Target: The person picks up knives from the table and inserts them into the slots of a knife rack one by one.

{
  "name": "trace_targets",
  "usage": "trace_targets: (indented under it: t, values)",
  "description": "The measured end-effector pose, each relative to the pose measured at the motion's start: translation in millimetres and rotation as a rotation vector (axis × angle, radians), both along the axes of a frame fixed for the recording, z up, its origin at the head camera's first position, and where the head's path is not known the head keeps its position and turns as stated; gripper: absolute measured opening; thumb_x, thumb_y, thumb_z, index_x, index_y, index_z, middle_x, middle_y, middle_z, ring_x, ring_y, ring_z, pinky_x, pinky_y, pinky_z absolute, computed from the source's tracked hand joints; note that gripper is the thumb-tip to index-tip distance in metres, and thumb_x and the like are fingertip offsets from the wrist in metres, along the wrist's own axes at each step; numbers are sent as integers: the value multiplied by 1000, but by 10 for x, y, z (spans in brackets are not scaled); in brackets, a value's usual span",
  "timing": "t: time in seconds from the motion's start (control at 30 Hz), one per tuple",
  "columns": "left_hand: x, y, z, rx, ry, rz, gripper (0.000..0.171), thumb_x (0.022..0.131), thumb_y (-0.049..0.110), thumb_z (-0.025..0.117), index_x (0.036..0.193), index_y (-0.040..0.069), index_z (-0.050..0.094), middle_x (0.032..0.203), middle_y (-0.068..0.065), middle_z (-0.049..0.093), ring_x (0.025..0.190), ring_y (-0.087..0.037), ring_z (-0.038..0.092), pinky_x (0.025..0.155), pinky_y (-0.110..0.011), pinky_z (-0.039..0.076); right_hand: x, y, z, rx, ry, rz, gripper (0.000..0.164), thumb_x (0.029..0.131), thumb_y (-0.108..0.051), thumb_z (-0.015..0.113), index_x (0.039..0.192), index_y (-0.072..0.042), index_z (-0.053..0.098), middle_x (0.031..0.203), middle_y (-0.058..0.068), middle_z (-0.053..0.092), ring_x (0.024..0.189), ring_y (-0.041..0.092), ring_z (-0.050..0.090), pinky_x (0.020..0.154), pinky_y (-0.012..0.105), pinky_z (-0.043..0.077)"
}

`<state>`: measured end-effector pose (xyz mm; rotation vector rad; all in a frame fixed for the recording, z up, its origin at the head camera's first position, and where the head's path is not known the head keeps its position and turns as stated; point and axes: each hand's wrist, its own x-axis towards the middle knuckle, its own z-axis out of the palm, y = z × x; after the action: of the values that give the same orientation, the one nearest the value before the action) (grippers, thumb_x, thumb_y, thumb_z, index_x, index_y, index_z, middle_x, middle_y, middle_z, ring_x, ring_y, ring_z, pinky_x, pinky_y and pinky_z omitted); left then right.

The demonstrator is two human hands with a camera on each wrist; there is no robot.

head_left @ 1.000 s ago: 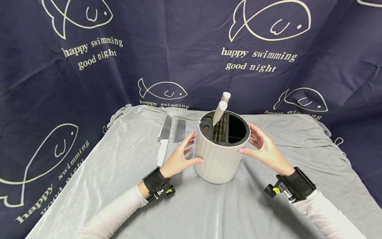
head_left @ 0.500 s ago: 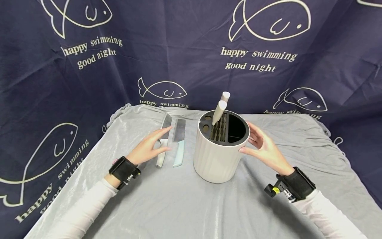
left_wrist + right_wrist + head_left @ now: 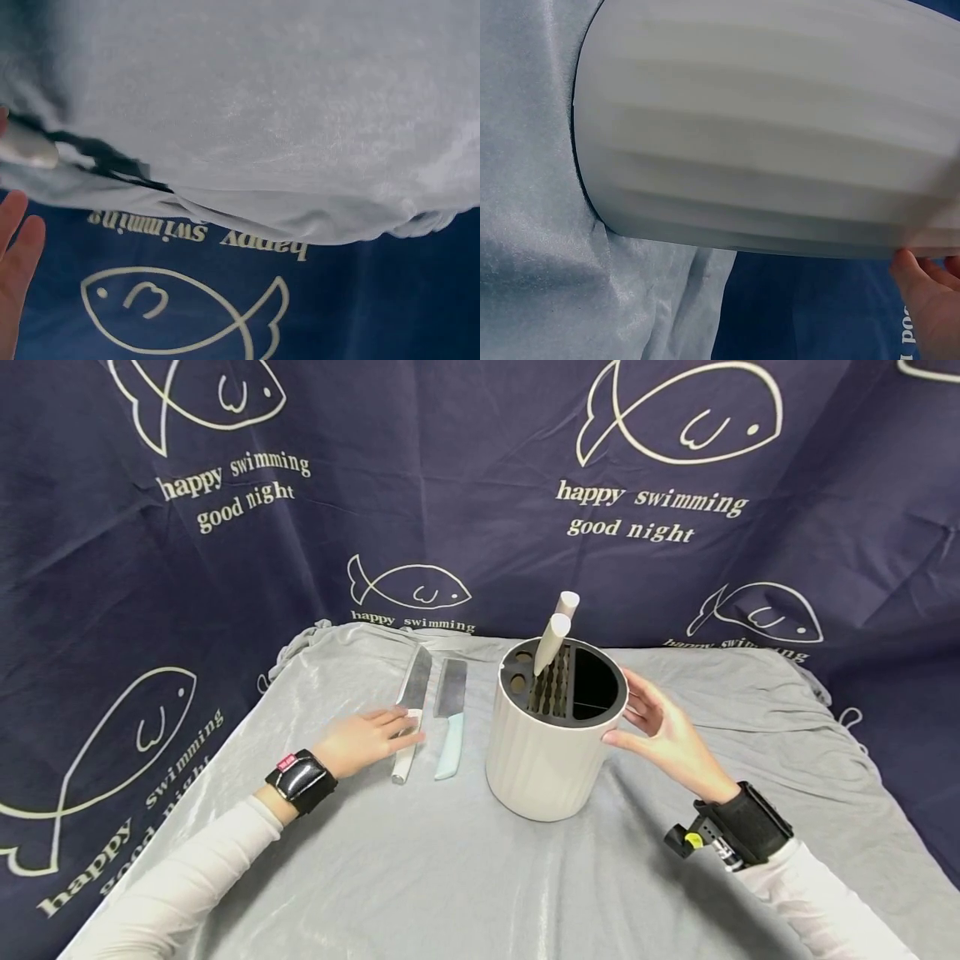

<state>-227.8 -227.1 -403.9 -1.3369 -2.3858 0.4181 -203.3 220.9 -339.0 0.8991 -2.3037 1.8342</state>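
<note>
A white ribbed knife holder [image 3: 543, 768] with a black slotted top stands upright in the head view. Two white handles [image 3: 553, 639] stick up from its slots. My right hand [image 3: 667, 739] holds its right side near the rim, thumb in front and fingers farther round; the right wrist view shows the thumb [image 3: 906, 262] against the wall. To the left lie two broad-bladed kitchen knives: a white-handled knife [image 3: 416, 683] and a pale-blue-handled knife [image 3: 451, 747]. My left hand [image 3: 360, 742] is over the white handle, fingers extended; whether it touches is unclear.
Grey cloth [image 3: 480, 885] covers the table, wrinkled along its far edge. A navy curtain [image 3: 480, 485] printed with fish and lettering hangs behind it. The pale-blue-handled knife lies between the other knife and the holder.
My left hand has left the holder's left side and moved left, then lowered over the white-handled knife. The right hand and holder have stayed put.
</note>
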Motion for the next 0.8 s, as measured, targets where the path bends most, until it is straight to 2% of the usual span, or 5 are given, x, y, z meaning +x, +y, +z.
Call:
trace_targets:
  t: [0.2,0.4,0.5,0.67,0.8]
  values:
    - [-5,65,-113,-66,86,-55,50,77,0,65,124,14,62,124,-12,62,117,-30,58,101,-41,49,-1,11,-8,-6,1,1,81,81,12,69,149,7,25,149,23,37,129,2,46,104,14,41]
    - [-18,103,-138,-108,159,-82,40,78,7,64,117,15,66,119,-7,65,113,-26,60,96,-37,51,2,15,-11,-4,-3,0,80,82,12,69,149,7,26,149,22,37,129,2,46,104,14,41]
    - [-43,106,-149,-99,191,-112,32,78,10,63,109,12,67,115,-6,67,109,-25,62,92,-35,52,3,18,-15,-4,-6,-3,80,82,12,69,148,8,25,149,22,38,129,2,46,104,14,41]
    - [-67,92,-167,-67,198,-153,25,76,7,63,101,8,65,111,-9,68,105,-27,63,90,-35,53,3,18,-16,-21,-12,8,80,81,12,69,148,9,25,149,22,37,129,3,46,104,15,41]
    - [-49,78,-174,-39,169,-143,25,77,3,61,101,7,65,113,-11,67,106,-29,63,88,-36,56,0,16,-15,-40,-13,21,80,81,13,69,148,9,26,149,21,38,129,4,47,105,17,41]
